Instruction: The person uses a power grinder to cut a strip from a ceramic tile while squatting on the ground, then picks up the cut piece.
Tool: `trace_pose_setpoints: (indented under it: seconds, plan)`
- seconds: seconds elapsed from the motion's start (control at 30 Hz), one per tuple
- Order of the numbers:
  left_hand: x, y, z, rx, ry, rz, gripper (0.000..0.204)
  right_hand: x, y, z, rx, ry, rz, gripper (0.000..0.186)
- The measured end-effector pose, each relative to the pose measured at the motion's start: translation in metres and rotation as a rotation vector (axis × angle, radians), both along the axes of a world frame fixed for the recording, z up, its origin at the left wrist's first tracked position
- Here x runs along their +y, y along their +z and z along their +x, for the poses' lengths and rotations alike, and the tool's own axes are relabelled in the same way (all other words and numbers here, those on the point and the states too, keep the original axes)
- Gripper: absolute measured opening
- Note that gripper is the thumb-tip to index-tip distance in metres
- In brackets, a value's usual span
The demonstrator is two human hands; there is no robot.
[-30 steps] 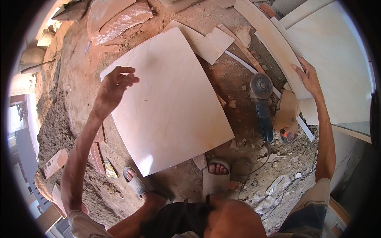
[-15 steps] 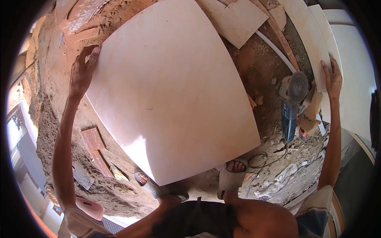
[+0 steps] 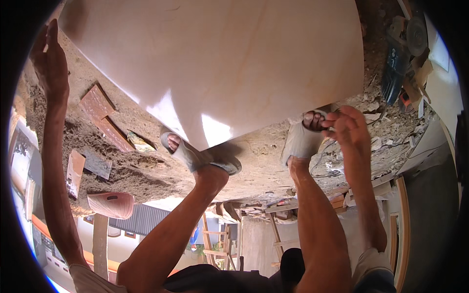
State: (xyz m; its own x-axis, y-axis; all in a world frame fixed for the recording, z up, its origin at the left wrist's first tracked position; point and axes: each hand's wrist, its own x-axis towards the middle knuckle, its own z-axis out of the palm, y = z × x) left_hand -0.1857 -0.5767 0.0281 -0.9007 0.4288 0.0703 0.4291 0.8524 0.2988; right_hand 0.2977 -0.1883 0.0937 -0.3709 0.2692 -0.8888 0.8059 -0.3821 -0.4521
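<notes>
A large cream tile (image 3: 220, 63) with faint tan streaks fills the upper middle, its near corner beside my left sandal (image 3: 188, 151). My left hand (image 3: 51, 66) is at the tile's far left edge, fingers stretched out with a gap beside the thumb. Whether the fingertips touch the edge I cannot tell. My right hand (image 3: 349, 128) hovers in front of my right sandal (image 3: 300, 141), below the tile's near right edge. Its fingers are loosely bent and apart, slightly blurred, and nothing shows in them.
An angle grinder (image 3: 398, 58) lies right of the tile beside torn cardboard (image 3: 422, 73). Reddish-brown tile pieces (image 3: 105, 117) lie on the dirt at left, near a pink slipper-shaped item (image 3: 111, 205). Rubble and cable are at right; wooden frames (image 3: 217, 244) stand behind my legs.
My right hand has left the leaning panels at right and come in toward my right foot. The view has tilted, so the tile sits higher; my left hand stays near its left edge.
</notes>
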Motion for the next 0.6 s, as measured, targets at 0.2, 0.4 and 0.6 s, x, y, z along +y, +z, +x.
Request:
trace_pose_setpoints:
  seconds: [0.2, 0.4, 0.6]
  plan:
    - [-0.038, 0.163, 0.228, -1.070, 0.385, 0.111, 0.050, -0.108, -0.040, 0.007, 0.111, -0.385, -0.617, 0.064]
    - [-0.019, 0.478, 0.361, -1.223, 0.739, -0.127, 0.064, -0.132, -0.069, -0.030, 0.026, -0.394, -0.549, 0.046]
    - [-0.021, 0.553, 0.433, -1.120, 0.638, -0.448, 0.094, -0.144, -0.015, -0.028, 0.150, -0.587, -0.403, 0.048]
